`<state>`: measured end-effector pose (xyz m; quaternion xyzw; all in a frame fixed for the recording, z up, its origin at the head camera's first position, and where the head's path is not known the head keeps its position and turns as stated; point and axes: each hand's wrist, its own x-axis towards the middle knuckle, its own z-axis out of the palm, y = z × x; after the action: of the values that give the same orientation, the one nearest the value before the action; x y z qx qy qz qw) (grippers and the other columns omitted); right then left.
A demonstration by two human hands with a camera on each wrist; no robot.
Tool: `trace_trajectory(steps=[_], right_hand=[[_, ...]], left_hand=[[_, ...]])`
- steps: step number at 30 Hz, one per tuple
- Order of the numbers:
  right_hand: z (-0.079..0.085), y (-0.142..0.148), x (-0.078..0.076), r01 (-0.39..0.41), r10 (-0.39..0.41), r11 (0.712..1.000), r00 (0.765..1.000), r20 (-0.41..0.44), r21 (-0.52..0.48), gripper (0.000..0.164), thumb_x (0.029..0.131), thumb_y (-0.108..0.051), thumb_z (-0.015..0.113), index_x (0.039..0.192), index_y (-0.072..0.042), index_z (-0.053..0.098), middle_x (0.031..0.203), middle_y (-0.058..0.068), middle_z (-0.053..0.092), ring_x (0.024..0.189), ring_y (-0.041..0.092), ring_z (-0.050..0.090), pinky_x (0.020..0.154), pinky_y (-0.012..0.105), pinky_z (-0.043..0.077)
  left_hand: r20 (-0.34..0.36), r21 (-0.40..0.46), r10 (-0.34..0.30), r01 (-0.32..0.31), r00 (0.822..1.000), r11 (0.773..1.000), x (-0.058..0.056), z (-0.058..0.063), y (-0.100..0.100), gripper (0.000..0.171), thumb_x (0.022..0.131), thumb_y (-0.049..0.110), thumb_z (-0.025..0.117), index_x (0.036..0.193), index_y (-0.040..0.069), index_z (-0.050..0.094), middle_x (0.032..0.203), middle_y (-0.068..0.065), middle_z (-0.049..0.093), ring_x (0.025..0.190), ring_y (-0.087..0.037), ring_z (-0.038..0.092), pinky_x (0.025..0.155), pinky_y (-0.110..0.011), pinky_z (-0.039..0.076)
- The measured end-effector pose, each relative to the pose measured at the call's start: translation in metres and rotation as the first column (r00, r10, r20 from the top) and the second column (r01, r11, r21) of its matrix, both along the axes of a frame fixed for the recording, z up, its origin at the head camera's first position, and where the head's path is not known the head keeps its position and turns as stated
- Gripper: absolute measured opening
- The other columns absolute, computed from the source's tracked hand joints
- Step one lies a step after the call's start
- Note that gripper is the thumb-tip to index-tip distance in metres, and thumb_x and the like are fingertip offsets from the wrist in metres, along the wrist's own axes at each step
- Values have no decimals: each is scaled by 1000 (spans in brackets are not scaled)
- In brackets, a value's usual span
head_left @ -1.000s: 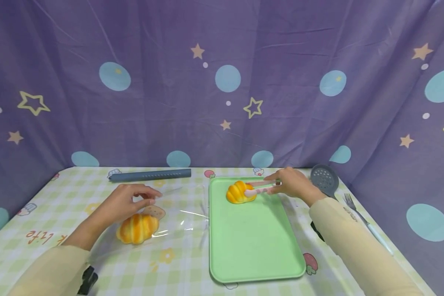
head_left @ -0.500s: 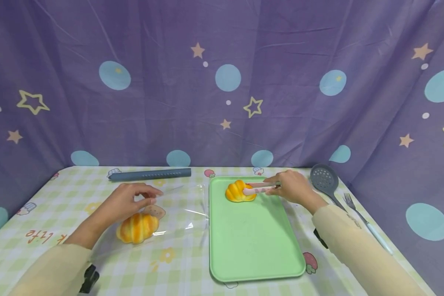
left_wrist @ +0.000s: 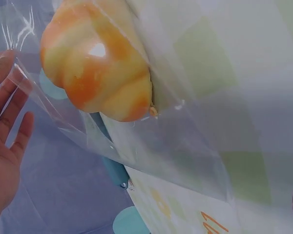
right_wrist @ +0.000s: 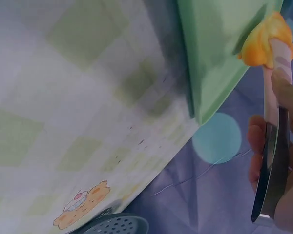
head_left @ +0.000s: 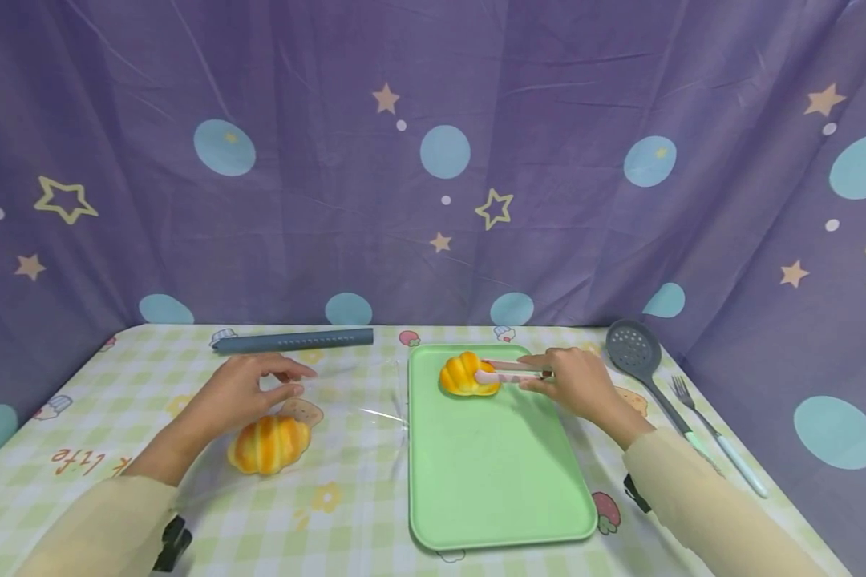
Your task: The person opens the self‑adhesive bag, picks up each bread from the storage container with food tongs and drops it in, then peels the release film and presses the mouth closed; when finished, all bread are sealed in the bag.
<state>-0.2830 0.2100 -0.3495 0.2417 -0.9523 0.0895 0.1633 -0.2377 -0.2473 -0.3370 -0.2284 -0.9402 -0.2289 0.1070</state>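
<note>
My left hand [head_left: 241,391] pinches the edge of a clear plastic bag [left_wrist: 151,156] between thumb and fingers. A yellow-orange croissant-shaped bread roll [head_left: 269,445] lies inside that bag, just below the hand. My right hand [head_left: 580,385] grips a pair of tongs [right_wrist: 273,165] with metal arms and pale pink tips. Those tips lie on either side of a second bread roll [head_left: 463,375], at the far end of a green tray [head_left: 498,481]. In the right wrist view this roll [right_wrist: 266,41] sits between the tips; whether it touches the tray is hard to tell.
A dark blue-grey long box [head_left: 292,341] lies at the table's back left. To the right of the tray are a grey slotted skimmer [head_left: 633,349] and a fork [head_left: 722,441] with a pale handle. A purple curtain [head_left: 433,264] hangs behind the checked tablecloth [head_left: 354,529].
My right hand has shifted slightly right and nearer, uncovering more of the skimmer's handle. The tongs' tips remain at the roll on the tray. The left hand barely moves.
</note>
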Motion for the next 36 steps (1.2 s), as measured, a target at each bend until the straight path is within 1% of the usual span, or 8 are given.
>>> trace_trajectory(steps=[3, 6, 12, 14, 18, 27, 33, 36], right_hand=[[2, -1, 8, 17, -17, 1000, 1000, -4, -19, 38, 73, -44, 72, 108, -28, 69, 83, -2, 67, 48, 5, 43, 41, 25, 31], [6, -4, 17, 25, -26, 999, 1000, -12, -43, 39, 73, -44, 72, 109, -28, 68, 84, -2, 67, 50, 4, 45, 42, 24, 32], [13, -16, 37, -18, 11, 997, 996, -93, -72, 40, 71, -41, 74, 108, -26, 69, 75, -7, 63, 52, 3, 48, 44, 22, 35], [15, -22, 43, -31, 21, 996, 993, -117, -80, 40, 71, -42, 74, 107, -27, 69, 71, -9, 59, 50, 3, 46, 44, 22, 34], [18, -36, 52, -48, 36, 995, 991, -129, -93, 40, 70, -43, 75, 108, -29, 69, 68, -12, 54, 48, 2, 42, 42, 21, 33], [22, -69, 61, -123, 110, 990, 981, -159, -74, 40, 70, -44, 74, 108, -32, 68, 66, -15, 51, 48, 0, 39, 42, 18, 31], [18, -88, 59, -160, 150, 986, 971, -185, -43, 40, 70, -44, 74, 107, -31, 69, 65, -15, 51, 54, 1, 48, 44, 17, 34], [16, -97, 58, -177, 168, 984, 969, -183, -37, 40, 70, -44, 74, 106, -30, 69, 64, -14, 52, 54, 1, 50, 45, 18, 35]], left_hand=[[-19, -5, 11, -11, 1000, 1000, 0, 0, -1, 21, 81, 22, 69, 99, 33, 68, 87, 17, 63, 79, -6, 55, 62, -28, 43], [-28, -7, 13, -13, 1000, 1000, 0, -1, -1, 20, 81, 24, 69, 98, 33, 68, 87, 16, 63, 79, -6, 56, 62, -28, 43], [-47, 4, -10, 10, 999, 1000, 0, 1, -2, 17, 82, 27, 69, 98, 32, 69, 89, 14, 65, 78, -7, 57, 61, -28, 43], [-49, 3, -13, 13, 999, 1000, -1, 1, -2, 17, 82, 27, 68, 98, 32, 69, 89, 14, 65, 78, -6, 56, 61, -28, 43], [-47, 4, -18, 19, 999, 1000, -2, 1, -3, 17, 82, 27, 68, 98, 31, 69, 88, 15, 65, 77, -5, 56, 62, -29, 43], [-48, 0, -5, 5, 999, 1000, -3, 2, -3, 18, 82, 23, 68, 99, 31, 69, 82, 18, 62, 75, -4, 56, 68, -33, 46], [-43, 6, -27, 27, 999, 1000, -3, 2, -3, 17, 83, 25, 67, 100, 29, 69, 82, 17, 62, 75, -5, 56, 66, -32, 47], [-46, 10, -29, 30, 999, 1000, -4, 1, -3, 17, 83, 24, 67, 100, 29, 69, 82, 17, 63, 74, -4, 56, 66, -32, 47]])
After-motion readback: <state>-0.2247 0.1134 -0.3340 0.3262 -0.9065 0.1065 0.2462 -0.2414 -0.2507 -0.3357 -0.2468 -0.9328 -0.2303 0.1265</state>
